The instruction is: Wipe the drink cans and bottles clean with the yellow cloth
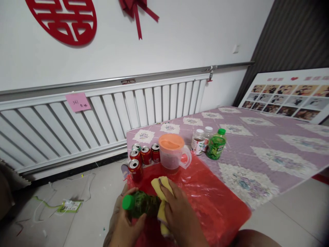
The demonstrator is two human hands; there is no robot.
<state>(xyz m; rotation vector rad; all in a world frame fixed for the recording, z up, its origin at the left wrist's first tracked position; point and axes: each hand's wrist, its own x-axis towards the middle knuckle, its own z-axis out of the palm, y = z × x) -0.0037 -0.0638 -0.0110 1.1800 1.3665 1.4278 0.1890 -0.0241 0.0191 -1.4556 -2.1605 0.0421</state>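
Note:
My left hand (128,223) is wrapped round a green bottle (144,204) with a green cap, which lies on its side above a red plastic sheet (213,202). My right hand (180,212) grips a folded yellow cloth (162,187) and presses it against the base end of the bottle. Just beyond the hands stands a clear pitcher (169,158) with an orange lid. Several opened red cans (135,170) are grouped to its left.
Right of the pitcher stand two clear bottles with white caps (197,142) and a green-labelled bottle (216,145). A patterned tablecloth (244,157) covers the table. Behind it runs a white radiator (144,106); a power strip (70,206) lies on the floor at left.

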